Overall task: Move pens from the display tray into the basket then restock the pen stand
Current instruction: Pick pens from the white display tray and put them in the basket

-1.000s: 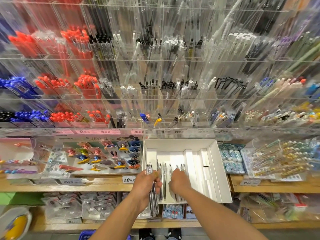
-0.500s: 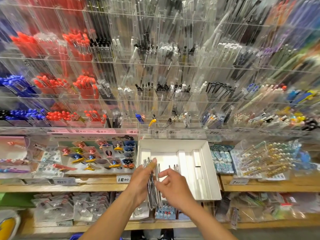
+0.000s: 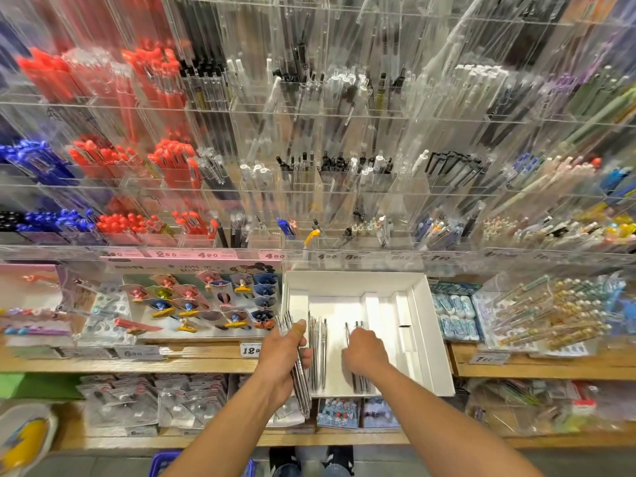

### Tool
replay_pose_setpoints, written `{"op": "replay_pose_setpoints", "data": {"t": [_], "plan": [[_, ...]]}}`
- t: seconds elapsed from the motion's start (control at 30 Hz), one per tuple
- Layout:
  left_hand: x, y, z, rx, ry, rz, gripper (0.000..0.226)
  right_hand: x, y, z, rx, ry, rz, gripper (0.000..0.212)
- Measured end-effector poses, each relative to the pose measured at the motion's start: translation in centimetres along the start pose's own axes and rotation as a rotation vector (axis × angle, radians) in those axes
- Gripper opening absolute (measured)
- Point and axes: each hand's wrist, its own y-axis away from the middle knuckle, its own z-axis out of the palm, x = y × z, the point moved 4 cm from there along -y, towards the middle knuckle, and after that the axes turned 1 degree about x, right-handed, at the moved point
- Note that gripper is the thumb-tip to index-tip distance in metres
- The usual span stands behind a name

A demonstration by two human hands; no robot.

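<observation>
Clear-barrelled silver pens (image 3: pixel 318 352) lie in a shallow white cardboard display tray (image 3: pixel 421 325) on a wooden shelf (image 3: pixel 192 356). Left hand (image 3: pixel 284 356) grips a bundle of them at the tray's left edge. Right hand (image 3: pixel 364 351), fingers curled down, touches pens beneath it; whether it grips cannot be told.

The display tray (image 3: pixel 421 325) sits on the shelf (image 3: pixel 192 356) below the pen stand (image 3: pixel 316 149). In it, pens (image 3: pixel 318 352) lie left of centre, between the left hand (image 3: pixel 280 359) and right hand (image 3: pixel 364 352); the basket (image 3: pixel 161 463) is underneath
</observation>
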Motion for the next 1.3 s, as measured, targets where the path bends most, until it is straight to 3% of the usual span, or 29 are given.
{"op": "replay_pose_setpoints", "data": {"t": [0.03, 0.1, 0.3, 0.5, 0.6, 0.73, 0.8, 0.87, 1.0, 1.07, 1.13, 1.2, 1.3], "plan": [[0.0, 0.0, -0.1, -0.003, 0.008, -0.005, 0.011, 0.1, -0.4, 0.9, -0.026, 0.07, 0.008, 0.004], [0.1, 0.0, -0.2, -0.027, 0.017, -0.019, 0.011, 0.0, -1.2, 2.0, -0.038, 0.158, 0.011, 0.019], [0.1, 0.3, -0.2, -0.075, -0.026, -0.024, 0.024, 0.2, -1.8, 2.6, -0.045, 0.196, 0.04, 0.019], [0.1, 0.5, 0.0, -0.076, -0.049, -0.038, 0.015, 0.5, -1.2, 1.3, 0.075, -0.012, 0.036, 0.008], [-0.1, 0.4, 0.3, -0.082, -0.07, -0.031, 0.019, 0.2, -0.2, -0.4, 0.098, -0.231, -0.072, 0.018], [-0.1, -0.1, 0.7, -0.05, -0.115, -0.002, 0.058, -1.0, 3.4, -2.3, 0.057, -0.713, -0.221, 0.018], [-0.1, -0.2, 1.0, -0.038, -0.127, 0.012, 0.087, -1.9, 5.2, -1.8, -0.032, -0.834, -0.298, 0.015], [-0.3, -0.1, 1.5, -0.042, -0.122, -0.007, 0.099, -2.5, 6.4, -0.9, -0.104, -0.895, -0.341, 0.019], [-0.3, -0.6, 1.4, -0.045, -0.143, -0.007, 0.049, -1.3, 5.7, -0.8, -0.145, -0.991, -0.29, 0.031], [-0.3, -0.8, 1.1, -0.029, -0.142, -0.011, 0.035, 0.1, 3.9, -1.0, -0.068, -0.824, -0.174, 0.03], [-0.2, -0.9, 1.0, -0.03, -0.136, -0.023, 0.031, 1.6, 1.7, -0.9, 0.031, -0.447, -0.059, 0.029], [-0.1, -0.8, 1.0, -0.039, -0.135, -0.045, 0.025, 2.2, 0.1, -0.3, 0.039, -0.13, -0.003, 0.018], [-0.2, -0.8, 1.0, -0.066, -0.095, -0.095, 0.023, 1.8, -1.0, 0.7, -0.028, 0.118, 0.036, 0.006]]}}
